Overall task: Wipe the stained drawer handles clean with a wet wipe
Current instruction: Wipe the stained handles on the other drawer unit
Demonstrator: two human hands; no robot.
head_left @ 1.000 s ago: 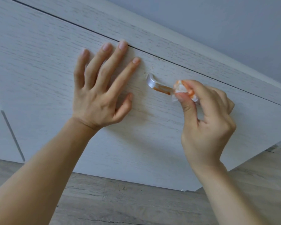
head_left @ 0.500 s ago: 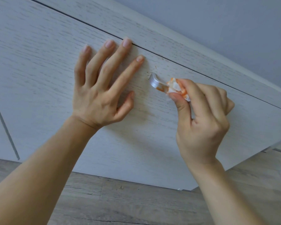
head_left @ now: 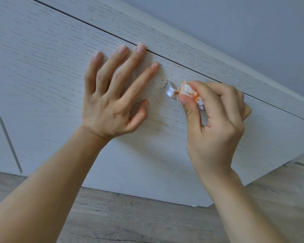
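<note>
A silver drawer handle (head_left: 169,89) sticks out of the pale wood-grain drawer front (head_left: 51,71); only its left end shows, with a smear of orange stain where the wipe meets it. My right hand (head_left: 216,123) pinches a crumpled white wet wipe (head_left: 187,91), stained orange, between thumb and fingers and holds it around the handle. My left hand (head_left: 114,95) lies flat on the drawer front just left of the handle, fingers spread. Small brown specks dot the wood beside the handle's left end.
A dark gap (head_left: 95,26) runs along the top of the drawer front under the cabinet's top board. Grey wood-look floor (head_left: 130,216) lies below. A neighbouring panel with a thin grey strip (head_left: 10,144) is at the far left.
My right hand has slid the wipe leftward along the handle, so less of the stained metal shows. My left hand has stayed flat on the drawer front.
</note>
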